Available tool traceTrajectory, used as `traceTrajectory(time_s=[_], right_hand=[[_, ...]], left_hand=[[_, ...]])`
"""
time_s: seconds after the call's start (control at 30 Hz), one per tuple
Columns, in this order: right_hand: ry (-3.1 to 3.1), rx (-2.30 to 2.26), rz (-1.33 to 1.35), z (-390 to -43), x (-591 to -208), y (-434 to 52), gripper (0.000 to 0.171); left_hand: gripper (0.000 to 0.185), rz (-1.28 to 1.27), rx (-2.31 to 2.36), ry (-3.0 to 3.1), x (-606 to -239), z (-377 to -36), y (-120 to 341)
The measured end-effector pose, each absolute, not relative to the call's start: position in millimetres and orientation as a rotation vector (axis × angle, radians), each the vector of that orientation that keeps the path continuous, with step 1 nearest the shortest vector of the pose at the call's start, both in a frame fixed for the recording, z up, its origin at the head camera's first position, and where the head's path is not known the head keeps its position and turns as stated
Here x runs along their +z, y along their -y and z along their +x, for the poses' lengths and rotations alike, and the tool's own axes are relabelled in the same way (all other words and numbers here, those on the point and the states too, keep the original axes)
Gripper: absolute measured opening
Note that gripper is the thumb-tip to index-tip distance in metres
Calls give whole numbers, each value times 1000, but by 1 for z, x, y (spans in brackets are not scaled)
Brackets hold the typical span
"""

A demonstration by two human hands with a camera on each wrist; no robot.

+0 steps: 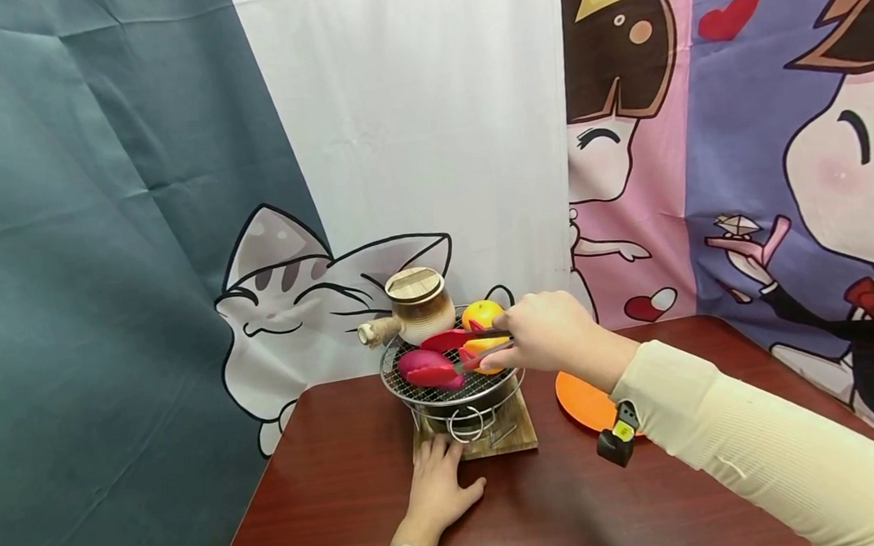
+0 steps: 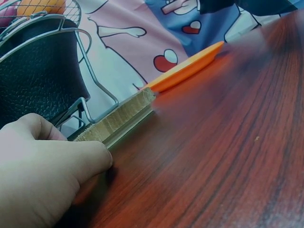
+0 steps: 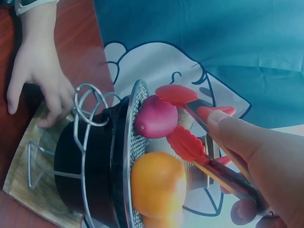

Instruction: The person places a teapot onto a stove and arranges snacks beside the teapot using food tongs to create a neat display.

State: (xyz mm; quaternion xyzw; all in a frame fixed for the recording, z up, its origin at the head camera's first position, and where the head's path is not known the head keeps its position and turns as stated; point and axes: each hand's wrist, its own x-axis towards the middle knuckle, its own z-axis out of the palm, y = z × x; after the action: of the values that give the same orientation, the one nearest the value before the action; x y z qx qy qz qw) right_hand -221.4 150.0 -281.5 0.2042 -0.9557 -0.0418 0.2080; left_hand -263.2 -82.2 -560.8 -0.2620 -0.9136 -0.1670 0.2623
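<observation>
So the right hand [image 1: 549, 333] squeezes a pair of red-tipped metal tongs [image 1: 460, 351], and the tips sit either side of a pinkish-purple sweet potato [image 1: 422, 364] lying on the round wire grill mesh [image 1: 444, 385] of the small black stove. They look clamped on it, though I can't quite tell. The left hand [image 1: 435, 486] lies flat, fingers spread against the wooden base board [image 1: 518, 439], probably bracing it. An orange [image 1: 482, 313] and a lidded clay pot [image 1: 418, 306] share the grill.

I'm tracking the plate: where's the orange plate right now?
In the head view the orange plate lies on the table, right of the grill's wooden board, partly hidden under the right hand's forearm.
</observation>
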Motion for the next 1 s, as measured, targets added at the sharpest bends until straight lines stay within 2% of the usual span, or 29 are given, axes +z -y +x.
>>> traceTrajectory(time_s=[0.7,1.0], right_hand=[[2663,-91,460,-220,-274,-167,76],[2607,0,438,-223,-278,-186,62]], left_hand=[[44,-728,-417,2371,-565,-264,77],[45,-714,-428,2356,-568,-262,83]])
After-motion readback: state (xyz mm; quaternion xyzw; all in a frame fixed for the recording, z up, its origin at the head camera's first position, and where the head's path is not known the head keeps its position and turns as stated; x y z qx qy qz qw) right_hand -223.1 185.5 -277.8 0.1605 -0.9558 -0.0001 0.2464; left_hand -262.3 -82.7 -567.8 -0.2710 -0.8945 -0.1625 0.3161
